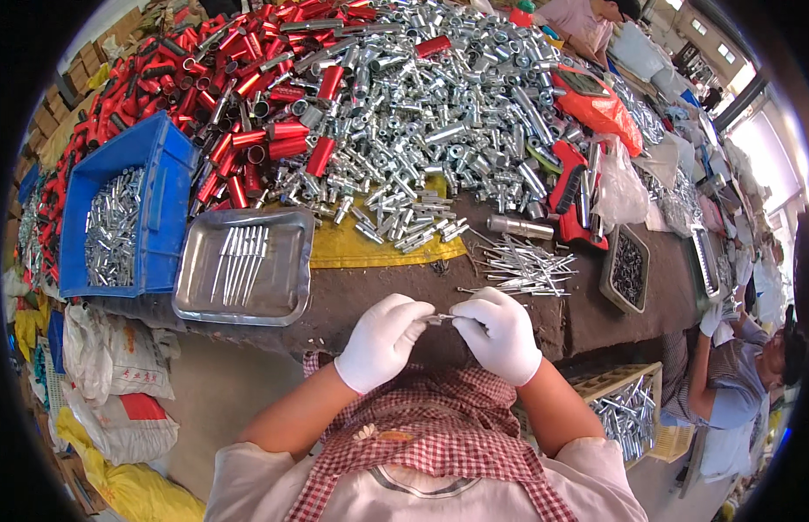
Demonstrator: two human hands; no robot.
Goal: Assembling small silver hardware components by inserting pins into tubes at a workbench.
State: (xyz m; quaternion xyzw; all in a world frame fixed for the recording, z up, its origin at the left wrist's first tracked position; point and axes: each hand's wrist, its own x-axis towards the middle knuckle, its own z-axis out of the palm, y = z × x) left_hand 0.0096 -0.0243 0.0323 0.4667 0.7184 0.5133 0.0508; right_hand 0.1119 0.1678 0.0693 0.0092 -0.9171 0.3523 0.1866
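Note:
Both my hands wear white gloves and meet in front of my apron at the table's front edge. Between the fingertips of my left hand (382,342) and my right hand (498,335) is a small silvery metal part (438,319); its exact kind is too small to tell. Both hands pinch it from opposite ends. Just beyond my right hand lies a loose pile of thin metal rods (526,267). Left of my left hand, a shallow metal tray (185,283) holds several slim rods with thicker ends (244,252), set side by side. Short metal fittings (413,222) lie on a yellow cloth (352,246) ahead.
A big heap of silvery fittings (422,113) and red tubes (287,148) covers the far table. At left stands a blue bin (165,200) of metal parts. On the right are a red-handled tool (568,178) and a small-parts tray (641,300). Another person (726,374) works at far right.

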